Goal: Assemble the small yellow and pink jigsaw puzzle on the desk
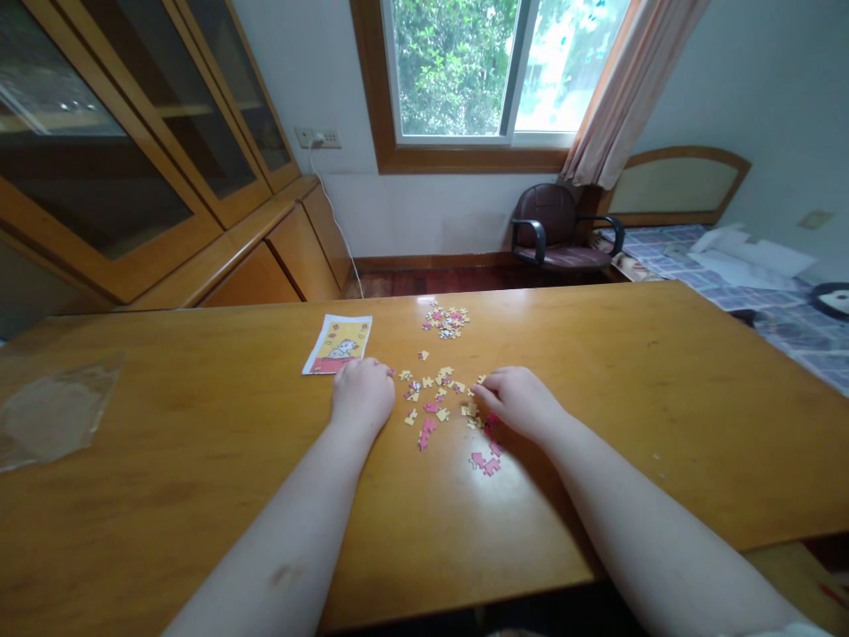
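Small yellow and pink puzzle pieces (pixel 438 402) lie scattered on the wooden table (pixel 199 460) between my hands. My left hand (pixel 362 394) rests on the table with its fingers curled under, just left of the pieces. My right hand (pixel 517 400) lies on the right side of the scatter, fingertips pinched at a small piece. A second little heap of pieces (pixel 447 321) sits farther back. A printed picture card (pixel 338 343) lies flat beyond my left hand.
A clear plastic bag (pixel 53 411) lies at the table's left end. Wooden cabinets with glass doors (pixel 133 159) line the left wall. A dark office chair (pixel 563 232) stands under the window, and a bed (pixel 762 274) lies to the right.
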A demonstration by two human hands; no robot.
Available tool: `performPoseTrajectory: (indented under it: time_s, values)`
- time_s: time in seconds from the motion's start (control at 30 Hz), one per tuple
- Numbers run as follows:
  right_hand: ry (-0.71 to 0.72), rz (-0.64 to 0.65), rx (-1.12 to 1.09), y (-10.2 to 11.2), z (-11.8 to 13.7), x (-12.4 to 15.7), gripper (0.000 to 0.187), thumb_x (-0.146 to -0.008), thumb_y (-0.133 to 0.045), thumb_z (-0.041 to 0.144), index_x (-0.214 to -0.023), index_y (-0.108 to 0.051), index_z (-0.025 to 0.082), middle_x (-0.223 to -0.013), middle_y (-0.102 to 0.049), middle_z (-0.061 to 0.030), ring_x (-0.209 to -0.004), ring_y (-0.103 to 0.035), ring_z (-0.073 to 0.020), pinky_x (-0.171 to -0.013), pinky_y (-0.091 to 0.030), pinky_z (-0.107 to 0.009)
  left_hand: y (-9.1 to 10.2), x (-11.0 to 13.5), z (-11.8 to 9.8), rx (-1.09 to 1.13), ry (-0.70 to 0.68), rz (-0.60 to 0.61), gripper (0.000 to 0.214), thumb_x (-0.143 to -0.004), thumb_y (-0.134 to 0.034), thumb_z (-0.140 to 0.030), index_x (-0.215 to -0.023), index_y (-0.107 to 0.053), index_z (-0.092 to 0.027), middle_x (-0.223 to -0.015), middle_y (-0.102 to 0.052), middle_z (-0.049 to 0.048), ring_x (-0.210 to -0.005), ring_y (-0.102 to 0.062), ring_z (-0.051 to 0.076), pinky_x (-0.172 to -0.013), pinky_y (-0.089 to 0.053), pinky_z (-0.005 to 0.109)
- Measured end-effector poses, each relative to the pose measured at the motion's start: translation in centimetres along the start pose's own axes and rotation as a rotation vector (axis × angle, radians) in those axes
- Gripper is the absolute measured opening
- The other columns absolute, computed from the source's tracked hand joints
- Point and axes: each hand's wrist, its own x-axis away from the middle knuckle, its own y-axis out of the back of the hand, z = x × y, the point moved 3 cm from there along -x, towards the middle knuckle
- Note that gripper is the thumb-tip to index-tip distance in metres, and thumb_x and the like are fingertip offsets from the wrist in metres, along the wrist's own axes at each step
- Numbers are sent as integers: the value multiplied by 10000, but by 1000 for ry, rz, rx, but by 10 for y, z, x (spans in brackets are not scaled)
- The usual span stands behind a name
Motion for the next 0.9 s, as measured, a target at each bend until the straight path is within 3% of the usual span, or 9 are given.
performPoseTrajectory:
  time_s: [0.2, 0.33, 0.5, 0.57, 0.67, 0.77, 0.9]
  values:
    - [-31, -25, -49, 0, -10, -2, 313, -926, -450, 290, -931, -754, 215, -917, -723, -68, -815, -639, -172, -753, -420, -254, 19, 18, -12, -95, -57, 264, 361, -797, -440, -173, -892, -784, -229, -933, -735, 122, -932, -630, 299, -809, -480, 414]
    - [-38, -52, -51, -2, -15, -4, 257, -889, -528, 305, -1028, -728, 224, -990, -710, -66, -902, -627, -194, -828, -423, -279, 22, 26, -24, -56, -204, 319, 343, -760, -448, -146, -811, -779, -221, -869, -736, 119, -898, -646, 281, -805, -480, 386]
    - [17, -31, -62, -8, -14, -4, 436, -816, -651, 457, -1177, -660, 213, -1170, -650, -108, -1079, -558, -259, -948, -395, -369, 13, 31, -26, 148, -291, 425, 318, -699, -460, -126, -715, -754, -248, -800, -728, 59, -756, -654, 215, -711, -482, 307]
    - [57, -29, -109, -11, -14, -3, 583, -763, -692, 521, -1247, -615, 205, -1264, -602, -124, -1145, -519, -279, -995, -374, -404, 14, 29, -27, 191, -335, 401, 312, -705, -450, -123, -700, -738, -242, -798, -718, 45, -764, -644, 208, -711, -478, 302]
    - [96, -24, -164, -18, -14, -3, 756, -671, -748, 576, -1306, -564, 210, -1359, -536, -125, -1230, -458, -304, -1057, -325, -447, 21, 26, -27, 193, -333, 265, 309, -745, -434, -119, -759, -725, -223, -858, -705, 51, -865, -626, 220, -787, -473, 321]
    - [69, -17, -170, -25, -14, -5, 754, -665, -759, 559, -1309, -559, 222, -1394, -506, -124, -1271, -425, -314, -1076, -299, -468, 26, 26, -29, 198, -356, 200, 296, -765, -470, -129, -905, -713, -225, -934, -692, 51, -934, -608, 228, -857, -461, 344]
    - [-1, -102, -139, -30, -13, -12, 659, -749, -707, 525, -1300, -563, 194, -1398, -502, -136, -1277, -417, -307, -1089, -282, -472, 24, 33, -35, 287, -516, 282, 191, -760, -590, -208, -916, -691, -252, -941, -676, 28, -953, -598, 214, -874, -449, 327]
